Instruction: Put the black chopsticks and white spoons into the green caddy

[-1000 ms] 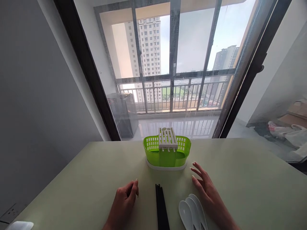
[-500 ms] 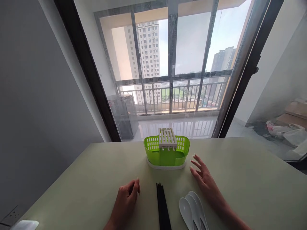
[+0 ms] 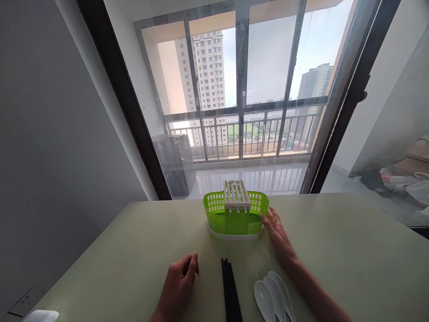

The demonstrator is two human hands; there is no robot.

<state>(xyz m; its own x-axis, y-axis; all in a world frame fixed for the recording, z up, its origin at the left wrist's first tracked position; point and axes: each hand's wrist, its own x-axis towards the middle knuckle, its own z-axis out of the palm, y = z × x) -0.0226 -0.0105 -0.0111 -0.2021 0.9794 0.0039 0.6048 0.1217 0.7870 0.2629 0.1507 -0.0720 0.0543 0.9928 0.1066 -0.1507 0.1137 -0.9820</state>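
Note:
A green plastic cutlery basket [image 3: 217, 214] with a white slotted insert [image 3: 236, 194] stands on a white base near the far edge of the pale green table [image 3: 335, 250]. My right hand [image 3: 275, 226] reaches forward with its fingers spread, touching the basket's right side. My left hand [image 3: 179, 284] rests on the table near me, fingers loosely curled with nothing in them. Between my hands lies a bundle of black chopsticks [image 3: 230, 290]. Three white spoons [image 3: 274, 299] lie beside my right forearm.
A glass sliding door with dark frames stands just past the table's far edge, with a balcony behind it. A grey wall runs along the left. A white object [image 3: 42, 315] sits at the table's near left corner. Bags and boxes lie at the far right.
My right hand has moved forward from the table beside the spoons to the basket's right side. My left hand has stayed in place.

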